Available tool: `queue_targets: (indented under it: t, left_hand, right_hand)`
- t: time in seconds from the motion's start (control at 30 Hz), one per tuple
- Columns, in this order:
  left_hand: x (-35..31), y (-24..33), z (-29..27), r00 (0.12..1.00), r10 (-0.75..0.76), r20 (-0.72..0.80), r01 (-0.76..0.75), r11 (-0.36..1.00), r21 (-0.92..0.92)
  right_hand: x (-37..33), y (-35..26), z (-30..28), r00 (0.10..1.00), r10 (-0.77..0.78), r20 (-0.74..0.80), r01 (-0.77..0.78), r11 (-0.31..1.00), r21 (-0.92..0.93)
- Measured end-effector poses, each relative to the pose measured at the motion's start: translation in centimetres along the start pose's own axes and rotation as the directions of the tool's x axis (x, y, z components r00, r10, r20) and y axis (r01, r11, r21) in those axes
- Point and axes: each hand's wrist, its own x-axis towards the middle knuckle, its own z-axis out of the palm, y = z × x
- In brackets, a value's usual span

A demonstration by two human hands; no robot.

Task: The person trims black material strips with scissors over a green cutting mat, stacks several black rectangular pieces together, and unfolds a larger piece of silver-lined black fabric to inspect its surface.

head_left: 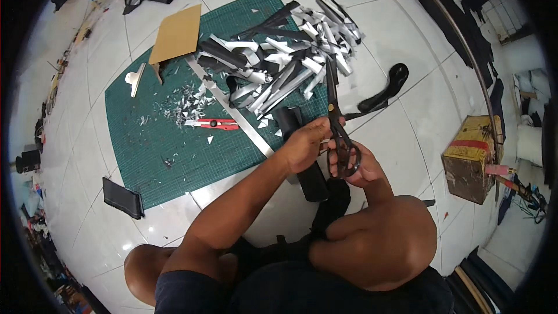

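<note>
My right hand (pixel 370 167) is closed round the handle loops of large black scissors (pixel 332 106). Their blades point away from me toward the pile of scraps and look nearly closed. Close beside the scissors, my left hand (pixel 303 148) has its fingers bent together; what they pinch is hidden. A wide black strip (pixel 314 182) runs beneath that hand, showing above and below it; whether it is gripped I cannot tell. To the right of the blades lies a curved glossy black piece (pixel 386 88) with a thin tail reaching toward the scissors.
A green cutting mat (pixel 145 168) bears a red utility knife (pixel 218 124), a metal ruler (pixel 244 128), brown cardboard (pixel 177 36), a large clip (pixel 137 79) and heaped black-and-silver strips (pixel 279 75). A black wallet-like piece (pixel 123 197) lies at its left corner. A worn box (pixel 471 160) stands right.
</note>
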Motion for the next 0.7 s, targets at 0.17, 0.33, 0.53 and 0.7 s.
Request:
queue_targets:
  t: [0.17, 0.33, 0.53, 0.7]
  left_hand:
    - [-1.1, 1.3, -1.7, 0.99, -0.03, -0.137, 0.084, 0.91, 0.406]
    - [-1.5, 2.3, -1.6, 0.981, 0.08, -0.177, 0.106, 0.544, 0.832]
    - [-6.3, 5.3, -4.0, 0.982, 0.175, 0.065, 0.04, -0.537, 0.842]
    - [-5.1, 5.5, -4.9, 0.98, 0.164, 0.114, 0.007, -0.597, 0.803]
  right_hand:
    - [0.5, 0.2, 1.9, 0.997, 0.025, -0.075, -0.031, 0.995, -0.092]
    - [-0.5, 0.3, 1.9, 0.977, -0.024, -0.214, -0.078, 0.887, -0.456]
    - [-4.0, -0.5, 0.1, 0.775, -0.329, -0.54, -0.532, 0.12, -0.838]
    - [-6.4, -1.0, 1.2, 0.892, -0.254, -0.374, -0.448, -0.375, -0.812]
